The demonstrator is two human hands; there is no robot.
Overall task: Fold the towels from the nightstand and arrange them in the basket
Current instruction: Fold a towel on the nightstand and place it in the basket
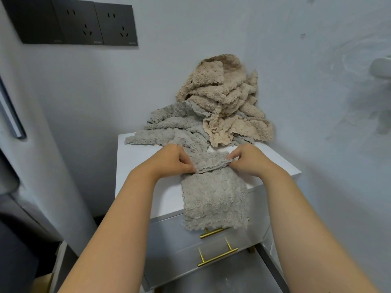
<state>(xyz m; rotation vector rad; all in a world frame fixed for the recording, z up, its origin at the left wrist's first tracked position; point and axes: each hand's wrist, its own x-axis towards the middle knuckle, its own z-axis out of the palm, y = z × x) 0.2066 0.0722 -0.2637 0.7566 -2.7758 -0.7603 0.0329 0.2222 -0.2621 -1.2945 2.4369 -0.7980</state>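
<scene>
On the nightstand point(137, 166), left grip point(171, 159) and right grip point(249, 160) each pinch the folded edge of the grey towel point(213, 197).

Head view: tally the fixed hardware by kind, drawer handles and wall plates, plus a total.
Brass drawer handles: 2
Dark wall plates: 3
Total: 5

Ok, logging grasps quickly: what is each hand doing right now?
Left hand: pinching the edge of the fluffy grey towel.
Right hand: pinching the same edge.
</scene>
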